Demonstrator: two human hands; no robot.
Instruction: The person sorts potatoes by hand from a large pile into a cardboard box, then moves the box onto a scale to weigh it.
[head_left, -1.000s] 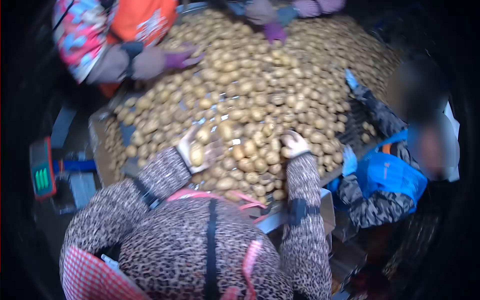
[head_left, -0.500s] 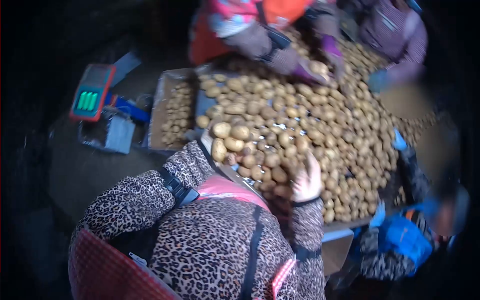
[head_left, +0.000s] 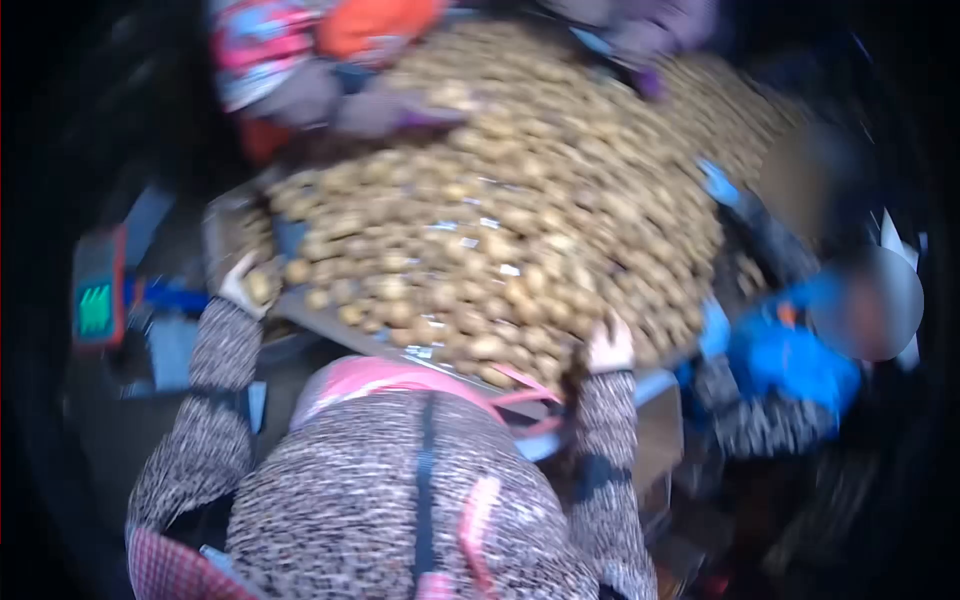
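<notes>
A heap of potatoes [head_left: 480, 240] covers the sorting table in front of me. My left hand [head_left: 240, 290] is at the table's left corner, fingers curled round a potato [head_left: 262, 286], beside a cardboard box [head_left: 226, 226] that holds smaller potatoes. At the near edge of the heap, my right hand [head_left: 610, 346] rests against the potatoes with fingers stretched out. It appears to hold nothing, though motion blurs the fingertips.
A scale with a lit green display [head_left: 95, 308] stands at far left. Across the table, a person's purple-gloved hand [head_left: 432, 115] reaches over the potatoes. A co-worker in a blue vest [head_left: 790, 365] works at right. A cardboard carton [head_left: 655, 430] stands below the table's near edge.
My left hand has moved left from the heap to the box's near side, with a potato in it. My right hand stays at the heap's near edge. The view has shifted.
</notes>
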